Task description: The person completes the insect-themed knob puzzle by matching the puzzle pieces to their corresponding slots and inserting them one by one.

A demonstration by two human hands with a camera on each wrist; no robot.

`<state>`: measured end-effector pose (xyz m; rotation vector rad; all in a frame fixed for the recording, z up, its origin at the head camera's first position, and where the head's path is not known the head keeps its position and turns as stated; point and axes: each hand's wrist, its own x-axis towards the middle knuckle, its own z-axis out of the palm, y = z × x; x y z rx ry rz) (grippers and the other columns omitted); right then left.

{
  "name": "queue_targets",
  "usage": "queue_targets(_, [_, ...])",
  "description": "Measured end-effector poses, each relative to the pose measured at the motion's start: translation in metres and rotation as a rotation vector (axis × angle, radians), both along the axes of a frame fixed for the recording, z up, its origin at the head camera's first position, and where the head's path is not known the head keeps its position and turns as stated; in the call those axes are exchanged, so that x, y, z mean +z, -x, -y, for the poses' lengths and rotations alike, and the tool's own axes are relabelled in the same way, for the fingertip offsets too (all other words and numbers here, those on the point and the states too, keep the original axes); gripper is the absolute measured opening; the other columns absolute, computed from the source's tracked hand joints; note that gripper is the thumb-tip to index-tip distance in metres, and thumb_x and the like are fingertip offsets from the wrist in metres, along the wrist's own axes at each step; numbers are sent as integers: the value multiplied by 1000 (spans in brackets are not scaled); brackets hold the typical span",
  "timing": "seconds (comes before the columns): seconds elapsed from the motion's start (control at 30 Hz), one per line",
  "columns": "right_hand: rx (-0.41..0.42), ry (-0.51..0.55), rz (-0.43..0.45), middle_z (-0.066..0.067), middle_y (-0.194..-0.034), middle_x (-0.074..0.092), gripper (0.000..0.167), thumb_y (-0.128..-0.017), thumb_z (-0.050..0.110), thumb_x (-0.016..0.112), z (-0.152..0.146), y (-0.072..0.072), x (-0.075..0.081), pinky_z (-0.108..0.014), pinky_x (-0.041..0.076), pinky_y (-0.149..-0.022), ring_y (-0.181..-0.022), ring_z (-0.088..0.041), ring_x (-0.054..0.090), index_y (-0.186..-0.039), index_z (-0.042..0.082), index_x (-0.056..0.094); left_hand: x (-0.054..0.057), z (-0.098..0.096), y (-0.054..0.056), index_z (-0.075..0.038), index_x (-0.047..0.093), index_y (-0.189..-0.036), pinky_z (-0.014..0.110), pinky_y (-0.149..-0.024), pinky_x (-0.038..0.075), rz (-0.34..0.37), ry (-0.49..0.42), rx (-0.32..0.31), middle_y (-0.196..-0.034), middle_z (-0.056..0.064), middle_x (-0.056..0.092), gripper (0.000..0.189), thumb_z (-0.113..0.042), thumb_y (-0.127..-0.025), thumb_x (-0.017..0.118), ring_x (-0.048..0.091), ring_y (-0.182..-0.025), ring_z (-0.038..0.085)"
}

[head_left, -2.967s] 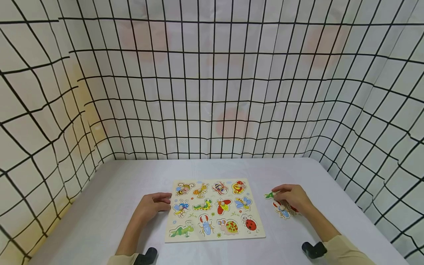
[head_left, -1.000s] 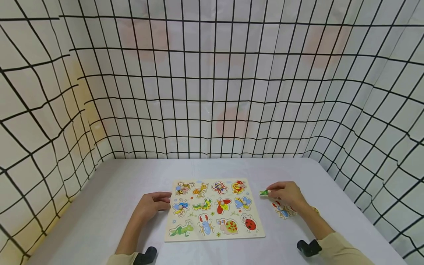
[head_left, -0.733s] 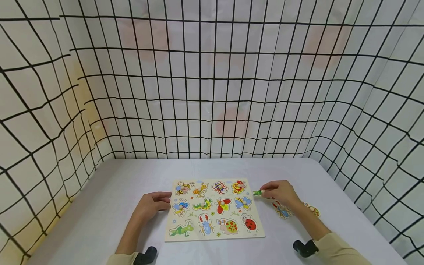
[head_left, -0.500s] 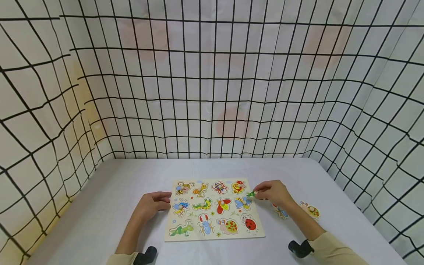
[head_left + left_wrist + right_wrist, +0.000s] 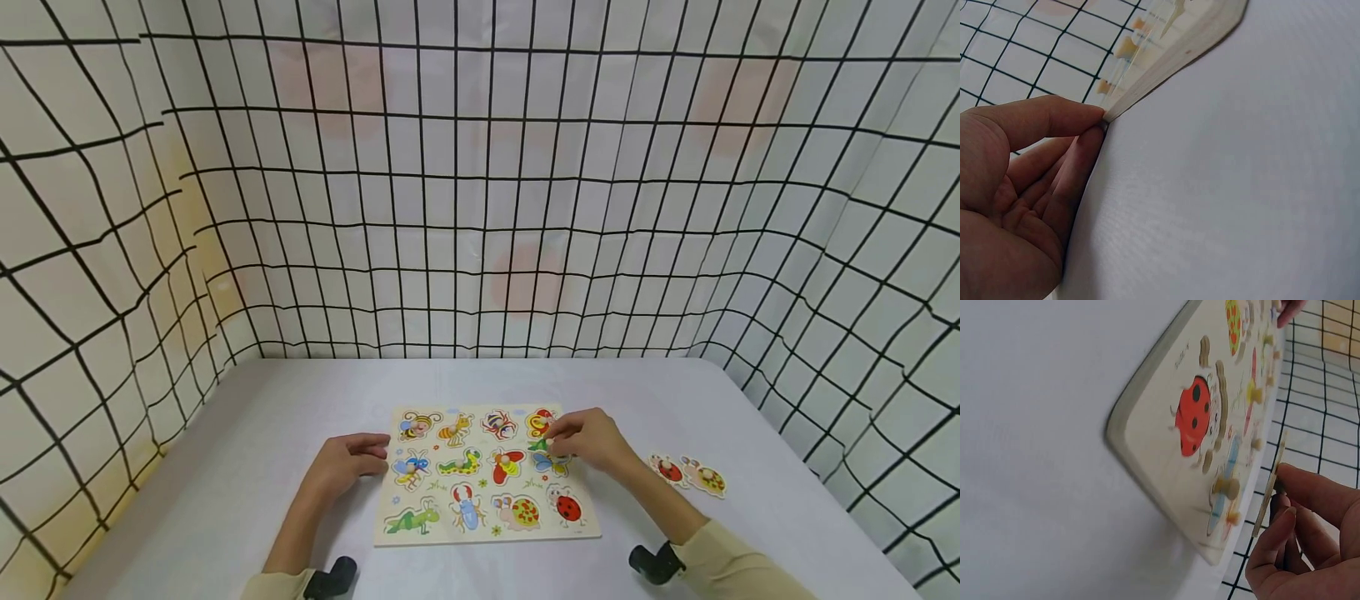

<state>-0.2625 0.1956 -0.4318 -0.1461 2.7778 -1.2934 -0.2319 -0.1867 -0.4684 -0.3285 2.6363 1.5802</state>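
A wooden insect knob puzzle board [image 5: 465, 533] lies flat on the white table. My left hand [image 5: 339, 468] rests at its left edge, fingertips touching the rim; in the left wrist view the fingers [image 5: 1054, 119] meet the board's side. My right hand [image 5: 592, 442] pinches a green grasshopper puzzle piece [image 5: 537, 445] above the board's upper right part, mostly covered by the fingers. In the right wrist view the piece [image 5: 1267, 500] is tilted, edge-on and apart from the board. Several knobbed pieces sit in the board; the ladybug recess [image 5: 1194, 415] shows no knob.
To the right on the table lie a ladybug piece [image 5: 667, 469] and a snail piece [image 5: 703, 477], side by side, near the right forearm. White walls with black grid lines [image 5: 480, 208] enclose the table on the back and both sides.
My right hand has carried the grasshopper piece leftward from the loose pieces to over the board. The ladybug and snail pieces are uncovered; the beetle piece is now hidden. My left hand stays put.
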Motion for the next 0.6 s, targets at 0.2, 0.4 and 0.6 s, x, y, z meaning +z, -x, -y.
queue_targets(0.2, [59,5,-31,3,-79,71,14,-77,11,85,16,-1,1,-28,48,-66,-72,-14,59,-90,11,79,-1,0,0,-10,73,-123,35,-85,47,-5,12,0,-95,1,73,39,-8,-85,77,62,-92,20])
queue_targets(0.4, [120,23,-44,3,-79,70,14,-76,11,85,33,-6,0,-30,48,-63,-70,-14,59,-89,12,79,-1,0,0,-10,73,-123,34,-83,46,4,2,1,-94,0,73,39,-8,-84,77,61,-89,19])
queue_targets(0.6, [187,49,-33,3,-79,72,14,-75,9,85,50,-11,-5,-28,50,-63,-70,-12,61,-87,11,79,0,-1,1,-10,73,-123,33,-81,46,-6,-1,-3,-95,1,73,39,-8,-85,77,61,-88,19])
